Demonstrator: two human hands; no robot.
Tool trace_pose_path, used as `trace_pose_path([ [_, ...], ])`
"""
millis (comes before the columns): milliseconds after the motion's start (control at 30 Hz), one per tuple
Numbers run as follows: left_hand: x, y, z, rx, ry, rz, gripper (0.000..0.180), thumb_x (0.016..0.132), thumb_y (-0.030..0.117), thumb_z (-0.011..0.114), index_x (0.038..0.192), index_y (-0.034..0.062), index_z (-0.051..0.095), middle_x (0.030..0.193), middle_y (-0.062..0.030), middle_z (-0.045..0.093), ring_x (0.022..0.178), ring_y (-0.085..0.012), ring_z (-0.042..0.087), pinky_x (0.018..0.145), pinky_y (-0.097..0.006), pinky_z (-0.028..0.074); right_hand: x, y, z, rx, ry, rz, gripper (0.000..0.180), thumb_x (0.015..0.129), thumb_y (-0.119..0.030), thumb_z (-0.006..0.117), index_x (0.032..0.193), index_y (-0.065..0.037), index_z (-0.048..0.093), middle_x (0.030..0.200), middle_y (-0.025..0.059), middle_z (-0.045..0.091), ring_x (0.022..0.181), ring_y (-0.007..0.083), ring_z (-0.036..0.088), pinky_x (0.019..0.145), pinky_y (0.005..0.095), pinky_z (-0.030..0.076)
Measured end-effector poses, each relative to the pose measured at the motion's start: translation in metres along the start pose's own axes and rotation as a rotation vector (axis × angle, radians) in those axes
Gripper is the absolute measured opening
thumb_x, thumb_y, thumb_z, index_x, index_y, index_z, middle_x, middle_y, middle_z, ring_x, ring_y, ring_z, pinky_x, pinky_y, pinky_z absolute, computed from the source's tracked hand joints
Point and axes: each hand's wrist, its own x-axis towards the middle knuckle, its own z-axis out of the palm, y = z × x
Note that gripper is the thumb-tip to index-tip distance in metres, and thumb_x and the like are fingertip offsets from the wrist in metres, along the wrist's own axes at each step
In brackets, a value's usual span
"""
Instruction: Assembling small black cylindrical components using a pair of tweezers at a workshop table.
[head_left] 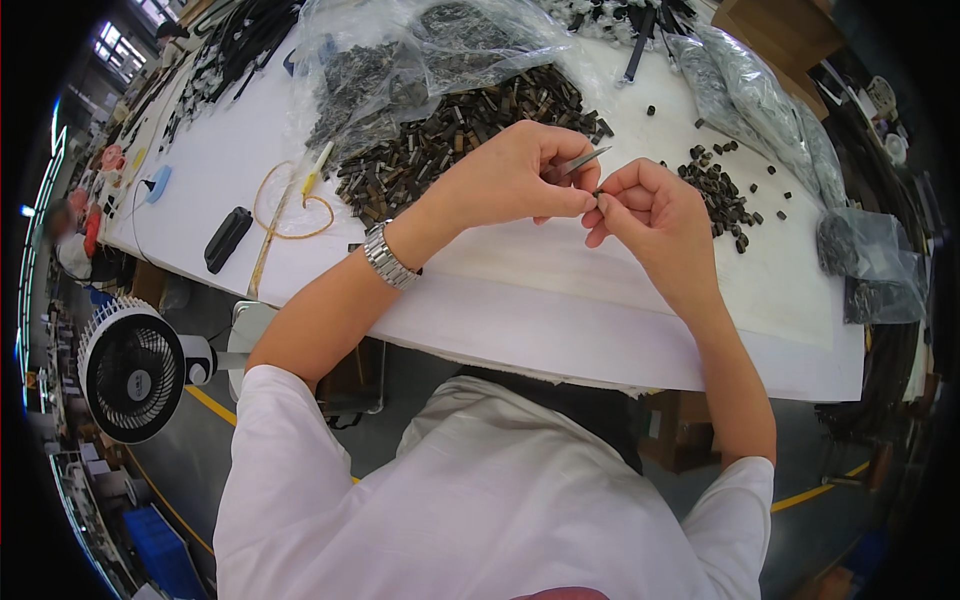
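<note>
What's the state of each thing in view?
Left hand: closed on a metal tool
Right hand: pinching a small dark piece
Larger dark heap: loose
Smaller dark heap: loose, strays scattered
Clear plastic: crumpled
Silver watch: worn
Fan: can't tell if running
Black case: looks closed

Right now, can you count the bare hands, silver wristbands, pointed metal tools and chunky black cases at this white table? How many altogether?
Left hand and right hand: 2
Silver wristband: 1
Pointed metal tool: 1
Chunky black case: 1
Total: 5
</note>
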Motion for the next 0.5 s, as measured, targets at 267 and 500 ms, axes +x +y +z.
trace_pose_path([
  [267, 0.003, -0.012, 0.022, 0.335, 0.351, 0.168, 0.015, 0.086, 0.011, 0.071, 0.081, 0.0053, 0.058, 0.064, 0.0048, 0.051, 0.054, -0.0028, 0.047, 0.049, -0.023, 0.037, 0.013, 0.009, 0.014, -0.216, 0.128, -0.172, 0.008, 0.1, -0.001, 0.064, 0.102, 0.006, 0.06, 0.086, 0.0137, 0.077, 0.073, 0.0151, 0.074, 0.07, 0.0273, 0.059],
  [500, 0.01, -0.017, 0.008, -0.456, 0.183, -0.007, 0.012, 0.096, 0.013, 0.072, 0.098, 0.0035, 0.065, 0.084, -0.0039, 0.071, 0.05, -0.0027, 0.045, 0.044, -0.021, 0.031, 0.03, 0.031, 0.009, -0.375, 0.244, -0.373, 0.006, 0.102, -0.003, 0.064, 0.103, 0.001, 0.059, 0.082, 0.0097, 0.075, 0.067, 0.0121, 0.069, 0.061, 0.0266, 0.055],
])
